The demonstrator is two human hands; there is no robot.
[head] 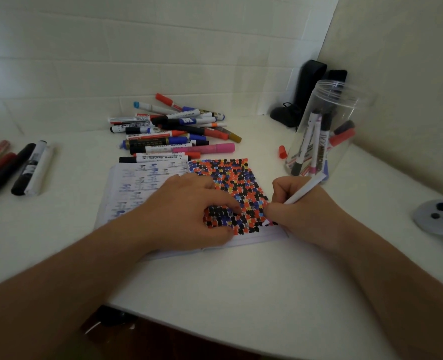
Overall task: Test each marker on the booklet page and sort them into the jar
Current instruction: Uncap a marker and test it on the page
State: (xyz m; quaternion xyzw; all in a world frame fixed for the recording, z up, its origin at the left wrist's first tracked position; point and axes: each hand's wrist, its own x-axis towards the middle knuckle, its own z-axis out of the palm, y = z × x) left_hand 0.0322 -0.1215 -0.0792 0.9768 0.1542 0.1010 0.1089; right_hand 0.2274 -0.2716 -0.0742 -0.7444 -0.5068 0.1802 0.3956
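An open booklet (147, 183) lies at the table's centre, its right page (241, 178) covered in red, black, blue and yellow dots. My left hand (189, 209) presses flat on the booklet with spread fingers. My right hand (298, 209) grips a white marker (306, 189), its pink tip touching the page's lower right corner. A clear plastic jar (345, 120) stands at the right with several markers inside. A heap of markers (173, 131) lies just behind the booklet.
Several more markers (20, 167) lie at the far left. A loose red cap (282, 152) sits beside the jar. Black objects (300, 97) stand in the back corner. A grey controller (438, 216) rests at the right edge. Walls close the back and right.
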